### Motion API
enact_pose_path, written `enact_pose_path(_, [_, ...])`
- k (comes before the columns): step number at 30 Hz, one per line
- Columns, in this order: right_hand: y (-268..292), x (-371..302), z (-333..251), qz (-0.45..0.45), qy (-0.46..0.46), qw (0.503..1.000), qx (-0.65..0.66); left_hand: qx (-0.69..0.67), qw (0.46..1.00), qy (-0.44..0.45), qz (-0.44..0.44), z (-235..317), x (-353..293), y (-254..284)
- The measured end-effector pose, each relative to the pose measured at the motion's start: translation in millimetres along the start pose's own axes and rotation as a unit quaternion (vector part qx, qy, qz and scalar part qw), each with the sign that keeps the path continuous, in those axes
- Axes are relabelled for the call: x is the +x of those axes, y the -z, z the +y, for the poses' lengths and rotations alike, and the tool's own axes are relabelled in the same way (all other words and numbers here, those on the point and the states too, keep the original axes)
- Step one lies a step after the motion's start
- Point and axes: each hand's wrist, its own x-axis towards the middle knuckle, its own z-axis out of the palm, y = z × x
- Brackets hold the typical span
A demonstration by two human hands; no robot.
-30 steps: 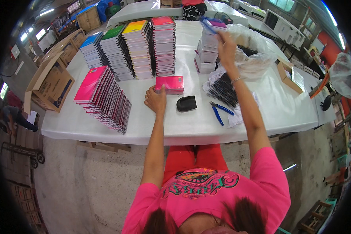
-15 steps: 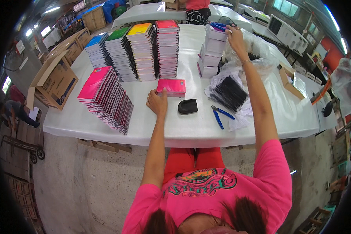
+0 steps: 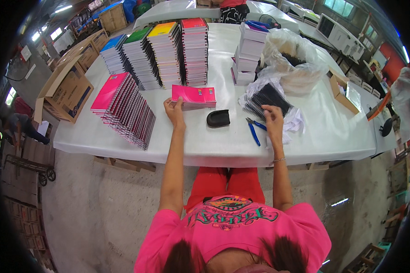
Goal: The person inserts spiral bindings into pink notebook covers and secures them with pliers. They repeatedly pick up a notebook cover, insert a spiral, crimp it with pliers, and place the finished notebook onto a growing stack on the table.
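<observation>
My left hand (image 3: 175,113) grips the left end of a pink-covered notebook (image 3: 193,94), which lies a little askew over a short pile of the same kind. Fingers bent together, my right hand (image 3: 274,122) pinches at the near edge of a heap of black spiral binding coils (image 3: 268,101); how many coils it has caught is hidden. Blue-handled cutting pliers (image 3: 253,132) lie just left of that hand. Between my hands sits a black, rounded, cup-like piece (image 3: 218,118).
Tall stacks of spiral notebooks (image 3: 161,54) rise at the back, with a leaning pink stack (image 3: 123,109) at left. White paper blocks (image 3: 249,50) stand beside clear plastic bags (image 3: 289,50). Open cartons (image 3: 68,93) flank the table's left; a shallow box (image 3: 344,94) lies right.
My right hand has come back from the top of the paper blocks to the black coils. My left hand has shifted slightly left, and the top pink notebook has slid left on its pile.
</observation>
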Motion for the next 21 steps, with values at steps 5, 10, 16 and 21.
enact_pose_path(5, [50.3, 27.1, 47.3, 0.113, 0.088, 0.952, -0.269, -0.036, 0.998, 0.013, -0.04, 69.2, -16.6, 8.1])
enact_pose_path(10, [64.3, 43.5, 83.6, 0.073, 0.036, 0.944, -0.32, 0.206, 0.957, -0.103, -0.173, 135.5, -49.5, 20.6])
enact_pose_path(16, [61.4, 42.6, 91.6, 0.017, 0.033, 0.927, -0.372, 0.456, 0.76, -0.218, -0.408, 148.7, -105.7, 21.4])
enact_pose_path(21, [59.1, 48.4, 85.4, 0.004, 0.017, 0.916, -0.401, 0.492, 0.717, -0.224, -0.44, 136.1, -125.4, 23.1])
